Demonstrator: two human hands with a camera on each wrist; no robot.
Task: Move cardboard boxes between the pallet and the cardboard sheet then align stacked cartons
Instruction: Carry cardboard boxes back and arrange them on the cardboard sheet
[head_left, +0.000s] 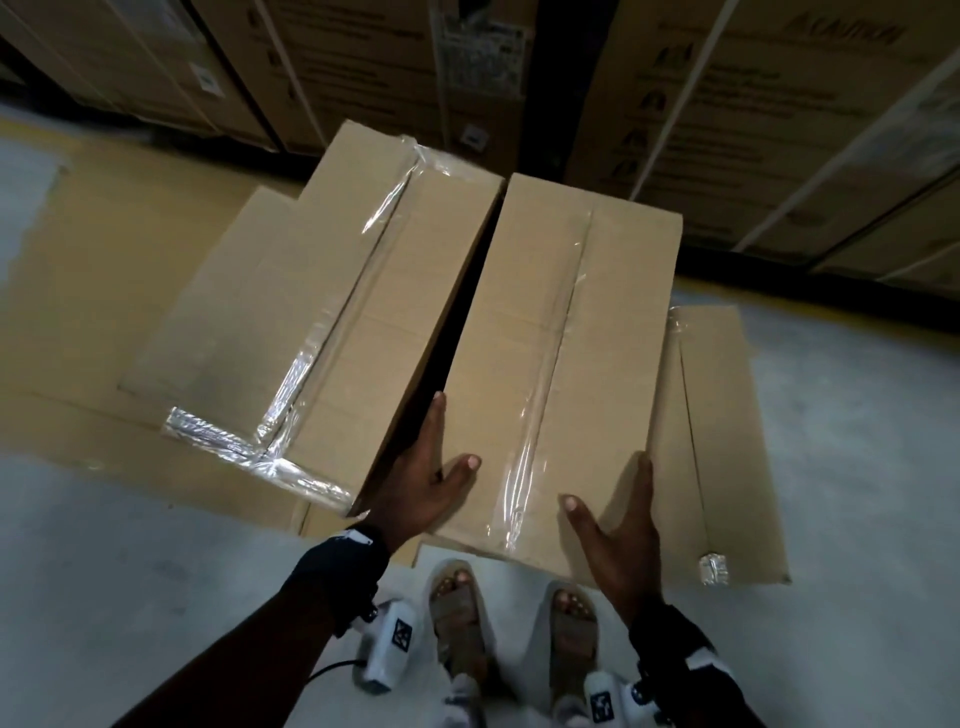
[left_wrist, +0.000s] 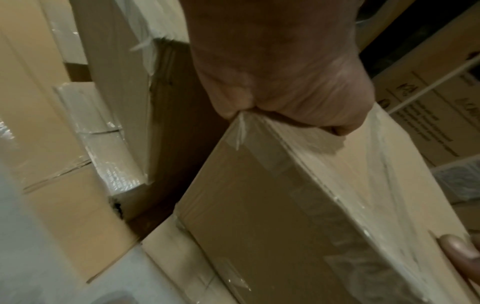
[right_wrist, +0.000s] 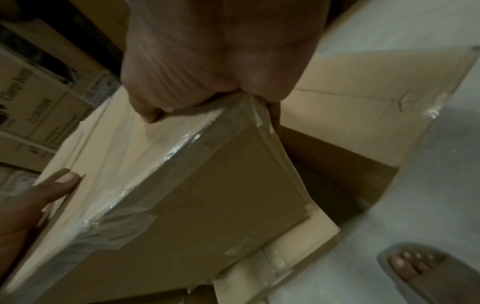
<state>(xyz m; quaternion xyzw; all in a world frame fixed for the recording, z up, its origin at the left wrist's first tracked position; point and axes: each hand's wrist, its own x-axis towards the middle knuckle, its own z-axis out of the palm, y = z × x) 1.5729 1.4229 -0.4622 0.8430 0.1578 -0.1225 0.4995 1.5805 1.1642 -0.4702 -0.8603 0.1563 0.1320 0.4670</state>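
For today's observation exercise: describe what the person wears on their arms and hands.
Both hands, left hand and right hand, are bare, without gloves. Each wrist carries a black strap with a white camera unit bearing a dark square marking. A thin black cable trails from the left unit.

The held carton (head_left: 561, 364) is a long plain brown box, its top seam sealed with a strip of clear tape running lengthwise, and it sits raised at a slight tilt above a lower carton (head_left: 722, 441) whose taped top shows to its right. Just beside it on the left, across a narrow dark gap, stands a second tall carton (head_left: 332, 312) of the same kind (its tape is wrinkled and glossy, crossing at the near end). Both rest over a flattened cardboard sheet (head_left: 104, 260) spread on the grey floor, with another low carton top showing left of the second box.
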